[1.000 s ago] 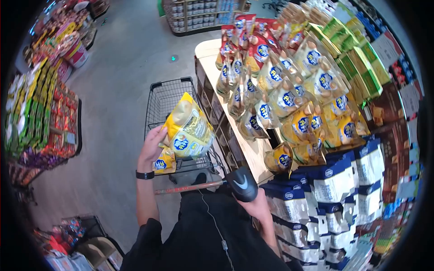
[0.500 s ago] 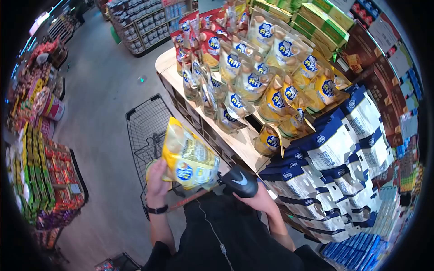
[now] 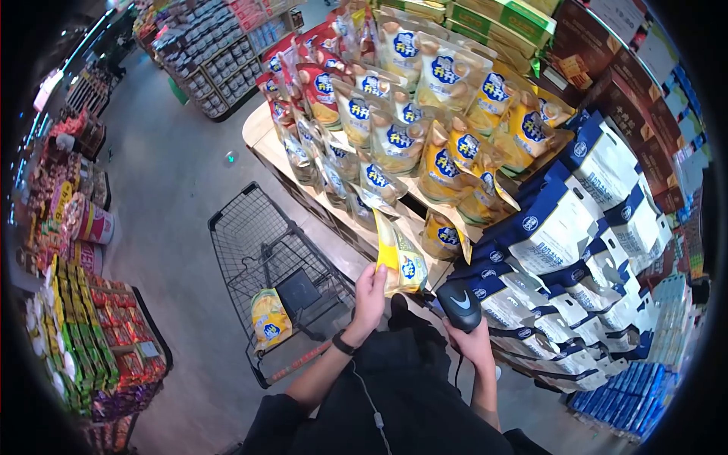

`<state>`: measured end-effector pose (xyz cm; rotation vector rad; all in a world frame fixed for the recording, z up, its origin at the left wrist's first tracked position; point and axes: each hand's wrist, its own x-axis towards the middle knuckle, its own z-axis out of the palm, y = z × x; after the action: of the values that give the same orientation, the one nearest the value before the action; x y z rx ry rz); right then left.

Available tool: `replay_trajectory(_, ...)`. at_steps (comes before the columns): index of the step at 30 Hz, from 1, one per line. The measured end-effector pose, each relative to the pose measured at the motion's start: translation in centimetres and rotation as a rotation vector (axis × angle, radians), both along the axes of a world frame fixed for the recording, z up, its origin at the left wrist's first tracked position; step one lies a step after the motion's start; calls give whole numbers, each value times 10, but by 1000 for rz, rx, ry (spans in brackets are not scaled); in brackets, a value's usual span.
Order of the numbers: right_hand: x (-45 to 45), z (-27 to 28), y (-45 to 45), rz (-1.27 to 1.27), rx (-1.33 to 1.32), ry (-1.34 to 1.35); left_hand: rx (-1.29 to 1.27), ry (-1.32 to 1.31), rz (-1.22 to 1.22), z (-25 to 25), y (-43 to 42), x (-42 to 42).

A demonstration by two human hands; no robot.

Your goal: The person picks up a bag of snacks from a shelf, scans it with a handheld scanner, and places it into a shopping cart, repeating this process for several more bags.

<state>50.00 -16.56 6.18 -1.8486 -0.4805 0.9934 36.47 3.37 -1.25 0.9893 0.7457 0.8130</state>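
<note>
My left hand (image 3: 370,297) is closed on the edge of a yellow snack bag (image 3: 398,265) with a blue logo, held by the near edge of the wooden display table (image 3: 262,130). My right hand (image 3: 472,340) is wrapped round a black handheld barcode scanner (image 3: 459,305), close to the right of that bag. To the left stands a black wire shopping cart (image 3: 254,227). A second yellow snack bag (image 3: 271,318) lies inside it near the handle end. Several upright snack bags (image 3: 400,138) in clear, yellow and red packaging crowd the table top.
White and navy cartons (image 3: 547,243) are stacked at the right, with blue packs (image 3: 626,398) below them. Green and yellow boxes (image 3: 500,21) stand at the back. Racks of packaged snacks (image 3: 72,341) line the left, across the grey floor (image 3: 178,250).
My left hand has carried the yellow bag rightward from over the cart to the table's edge. The bag in the cart now shows fully. My right hand has moved right with the scanner.
</note>
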Motion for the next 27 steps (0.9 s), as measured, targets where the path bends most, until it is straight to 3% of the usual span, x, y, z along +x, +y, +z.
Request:
replay_trajectory(8,12,-6,-4,-33,0,35,127,130,29,-88,13,112)
replay_trajectory(11,17,-9,-8,-65,-18,4,213,203,14,-98,22,134)
replay_trajectory(16,29,-4,-13,-145,-16,63,247,311,-40,-115,26,141)
replay_trajectory(22,38,-9,-13,-126,6,54,111,182,-88,-152,19,138)
replay_trajectory(25,38,-8,-11,-102,-3,42,208,82,-3,-159,16,149)
replay_trajectory(27,38,-8,-10,-82,-9,33,150,136,-98,-159,20,143)
